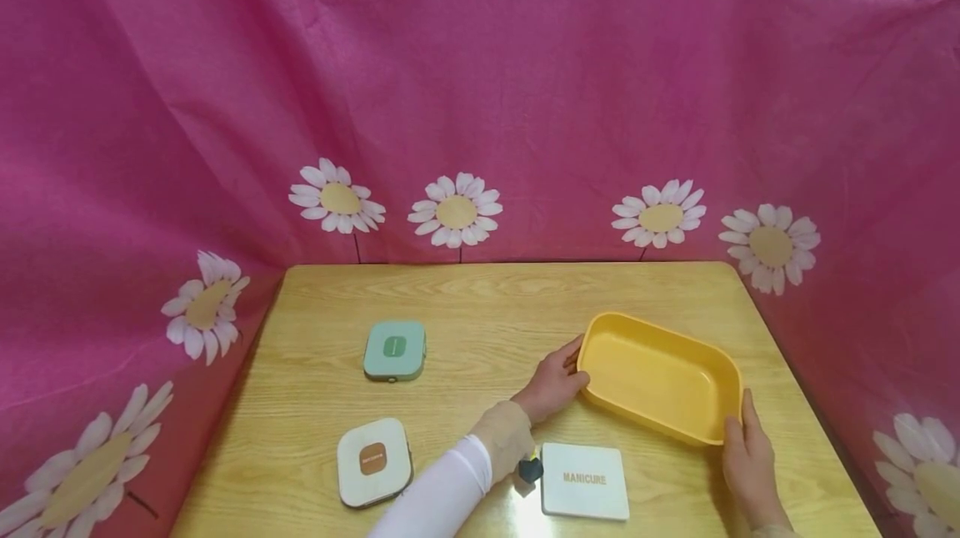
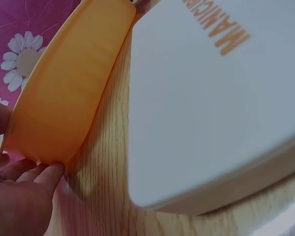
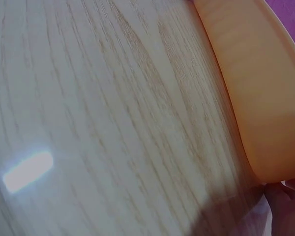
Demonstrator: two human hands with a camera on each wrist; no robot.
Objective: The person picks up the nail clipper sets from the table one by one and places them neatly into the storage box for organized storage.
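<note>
A yellow plastic basin, oblong with rounded corners, is at the right of the table, held at both ends. My left hand grips its left end, thumb at the rim and fingers against the outer wall, as the left wrist view shows with the basin's side. At the opposite end, my right hand holds the rim and wall; only part of that hand shows in the right wrist view. Just below the left wrist lies a flat white case lettered MANICURE.
A green square case lies left of centre, and a white case with a brown label lies nearer the front. The wooden table meets a pink daisy-patterned cloth behind and at the sides. A dark tag hangs by the left sleeve.
</note>
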